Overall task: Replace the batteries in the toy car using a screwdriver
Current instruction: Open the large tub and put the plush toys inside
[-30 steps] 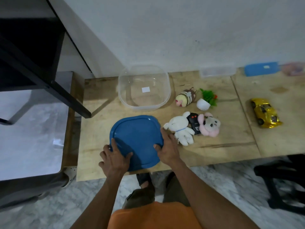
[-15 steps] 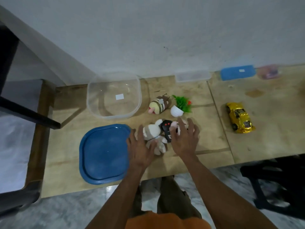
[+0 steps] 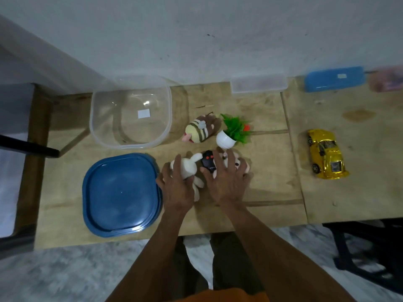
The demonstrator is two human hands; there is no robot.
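Change: both hands have come further down onto the cluster of soft toys since half a second ago; one second ago they were on the blue lid.
Left hand [image 3: 177, 188]: lies over the white plush rabbit [image 3: 189, 168], fingers curling round its body; the grip looks to be closing on the rabbit, whose ears stick out past the fingertips.
Right hand [image 3: 226, 182]: fingers spread and fairly straight, resting over the pink plush [image 3: 241, 165] and the black remote [image 3: 208, 163]; the grip is open, pressing rather than clutching.
Toy car [image 3: 326, 156]: gold, on its wheels near the desk's right side, well apart from both hands, untouched.
Desk [image 3: 272, 171]: pale wooden top, its far edge against the wall.
Blue lid [image 3: 121, 194]: flat near the front left corner, just beside the left hand.
Clear container [image 3: 130, 112]: toward the far left corner, open top, a white label on its bottom.
Striped plush [image 3: 200, 129]: lying on its side behind the hands.
Potted plant [image 3: 232, 132]: small white pot tipped over, green leaves pointing toward the far edge, just beside the striped plush.
Far edge: a clear flat box [image 3: 258, 83] and a blue box [image 3: 333, 78] by the wall.
Screwdriver: cannot tell where it is.
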